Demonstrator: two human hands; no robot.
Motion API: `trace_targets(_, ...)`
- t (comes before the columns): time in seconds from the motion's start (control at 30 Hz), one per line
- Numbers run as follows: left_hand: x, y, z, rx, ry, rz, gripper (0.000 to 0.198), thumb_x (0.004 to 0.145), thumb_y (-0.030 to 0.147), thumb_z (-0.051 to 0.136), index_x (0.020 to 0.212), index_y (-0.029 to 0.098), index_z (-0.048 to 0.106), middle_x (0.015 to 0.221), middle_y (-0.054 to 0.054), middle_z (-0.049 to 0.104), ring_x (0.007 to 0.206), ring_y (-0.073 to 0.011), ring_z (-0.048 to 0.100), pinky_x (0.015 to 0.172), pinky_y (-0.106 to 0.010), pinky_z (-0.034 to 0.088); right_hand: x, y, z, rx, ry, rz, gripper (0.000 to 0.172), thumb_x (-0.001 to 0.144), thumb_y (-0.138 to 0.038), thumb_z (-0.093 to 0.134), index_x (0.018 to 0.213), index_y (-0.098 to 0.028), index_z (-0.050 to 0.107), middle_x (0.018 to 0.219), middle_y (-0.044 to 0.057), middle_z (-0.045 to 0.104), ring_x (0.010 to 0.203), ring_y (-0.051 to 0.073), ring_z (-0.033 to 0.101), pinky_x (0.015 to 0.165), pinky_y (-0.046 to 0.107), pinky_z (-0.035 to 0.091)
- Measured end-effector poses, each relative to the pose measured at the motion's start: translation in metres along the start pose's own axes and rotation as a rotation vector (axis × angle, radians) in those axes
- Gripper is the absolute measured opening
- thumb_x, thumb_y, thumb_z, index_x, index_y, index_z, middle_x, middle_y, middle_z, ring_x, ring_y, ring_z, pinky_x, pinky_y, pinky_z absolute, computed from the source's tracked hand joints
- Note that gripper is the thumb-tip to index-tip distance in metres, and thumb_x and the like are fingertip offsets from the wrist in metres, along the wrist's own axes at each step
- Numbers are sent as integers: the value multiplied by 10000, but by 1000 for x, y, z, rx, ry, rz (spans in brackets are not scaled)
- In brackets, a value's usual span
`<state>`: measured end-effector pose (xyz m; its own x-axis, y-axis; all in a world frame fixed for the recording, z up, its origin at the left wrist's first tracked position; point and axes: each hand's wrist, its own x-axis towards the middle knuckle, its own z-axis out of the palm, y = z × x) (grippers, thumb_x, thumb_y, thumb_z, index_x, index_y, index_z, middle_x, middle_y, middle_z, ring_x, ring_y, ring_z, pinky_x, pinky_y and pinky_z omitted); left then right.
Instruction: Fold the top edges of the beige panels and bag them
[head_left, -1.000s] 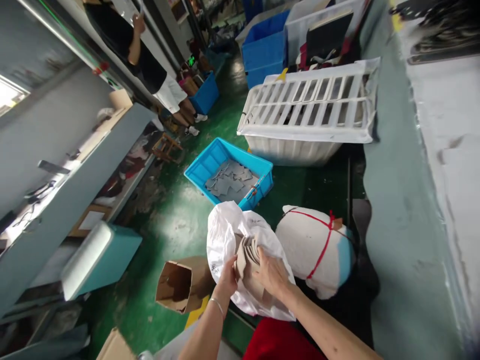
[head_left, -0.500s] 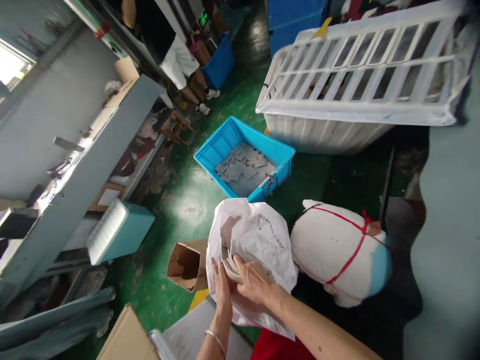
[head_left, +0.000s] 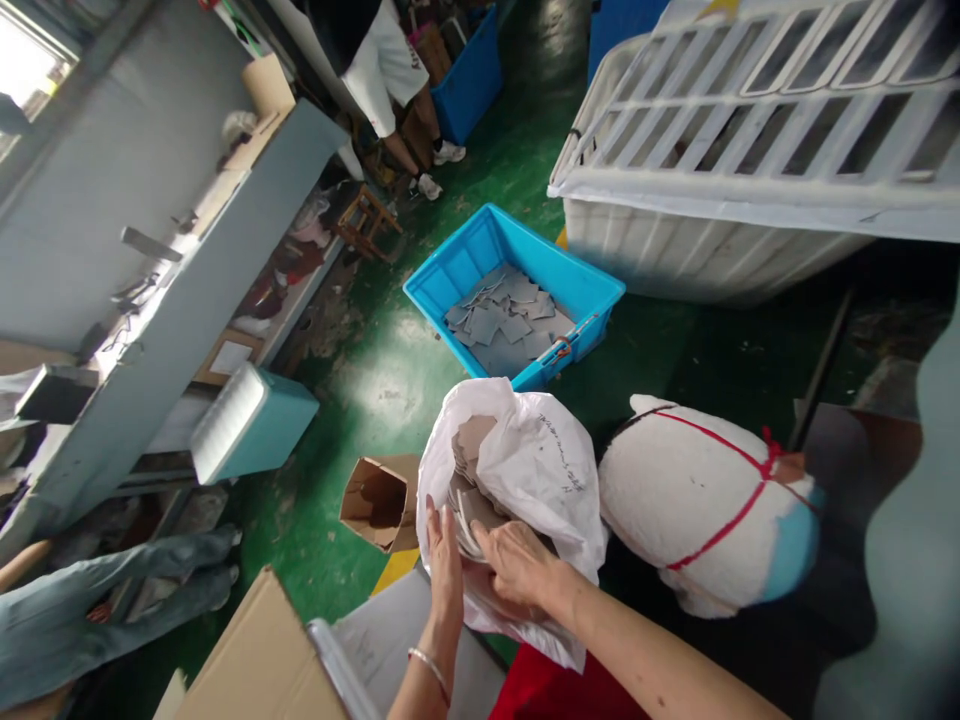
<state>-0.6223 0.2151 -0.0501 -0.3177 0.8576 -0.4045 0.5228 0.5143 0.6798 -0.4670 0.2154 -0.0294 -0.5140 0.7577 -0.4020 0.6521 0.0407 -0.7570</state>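
"Where are the pieces [head_left: 480,505]?"
"In the white bag [head_left: 544,455]."
"Gripped?"
"The left hand [head_left: 445,565] lies unclenched against them; the right hand [head_left: 519,566] touches them, index finger straight; whether it grasps any, I can't tell."

Head-worn view, looking forward, angled down

rectangular blue plastic crate [head_left: 562,270]: beyond rounded white plastic bag [head_left: 544,450]
brown angular cardboard box [head_left: 399,466]: left of bag
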Motion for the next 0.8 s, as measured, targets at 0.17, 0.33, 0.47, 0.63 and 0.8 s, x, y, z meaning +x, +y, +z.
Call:
trace_targets(0.17,-6,4,1,91,3,-33,615,978,466,305,1539,250,174,1632,-5,118,1496,-223,84,1217,-406,96,29,23,0,123,103,90,359,949,-361,608,1245,-165,560,1183,85,618,1000,228,634,864,443,540)
trace_targets(0.33,-8,13,2,225,13,-49,652,955,545,321,1541,320,143,1623,4,164,1496,-254,85,1198,-522,34,43,48,-2,240,294,137,517,926,-375,632,1382,-199,466,1469,121,415,1300,330,442,1051,578,385)
trace_targets(0.47,-5,19,5,336,19,-24,637,952,576,301,1531,344,172,1605,-20,229,1483,-317,144,1141,-666,31,17,78,-8,289,408,190,561,935,-340,622,1436,-214,405,1519,122,344,1361,354,360,1090,615,317)
trace_targets(0.63,-8,35,29,489,-17,152,597,928,524,399,1467,274,342,1520,-73,414,1426,-292,326,1150,-556,253,-52,99,-34,353,523,264,494,959,-323,591,1411,-208,428,1435,123,448,1220,301,522,1002,546,451)
trace_targets(0.8,-46,89,79,656,-179,584,578,876,462,410,1340,121,468,1303,-192,610,1202,-327,583,989,-476,483,-162,81,-51,410,694,428,404,953,-335,603,1317,-182,516,1241,89,597,1062,247,615,916,472,519)
